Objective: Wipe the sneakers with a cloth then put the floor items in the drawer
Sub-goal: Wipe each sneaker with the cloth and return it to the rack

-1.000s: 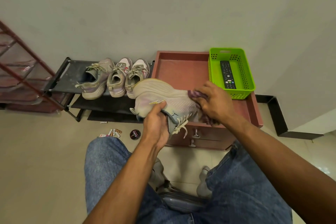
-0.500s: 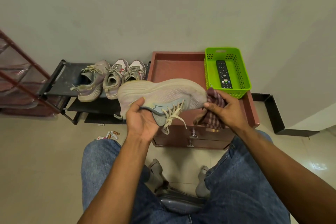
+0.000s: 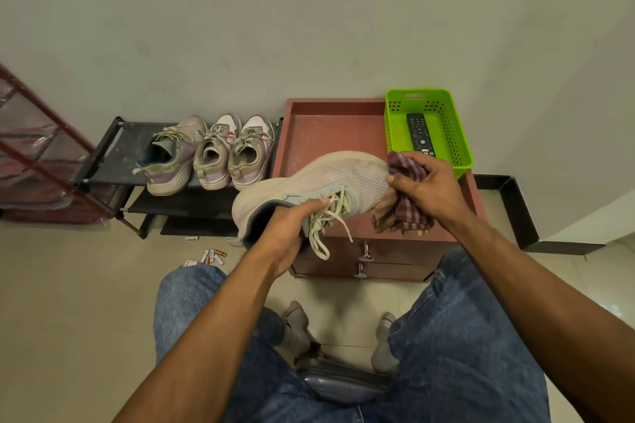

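A pale pinkish-white sneaker (image 3: 330,178) lies on its side in the air above the drawer unit, toe to the right, laces dangling. My left hand (image 3: 287,233) grips it at the collar and tongue. My right hand (image 3: 424,187) clutches a checked maroon cloth (image 3: 400,216) against the sneaker's toe. Three more sneakers (image 3: 206,156) stand on the black shoe rack (image 3: 113,151) to the left. Several batteries (image 3: 213,256) and small items lie on the floor under the rack. The brown drawer unit (image 3: 378,259) has two shut drawers with metal knobs.
A green plastic basket (image 3: 457,134) holding a black remote (image 3: 419,136) sits on the right of the unit's top. A red-framed rack (image 3: 37,148) stands at far left. A black metal frame (image 3: 515,213) lies by the right wall. My knees and socked feet are below.
The sneaker has turned from sole-up to lying on its side with its toe to the right. My right hand with the cloth has shifted right, to the toe.
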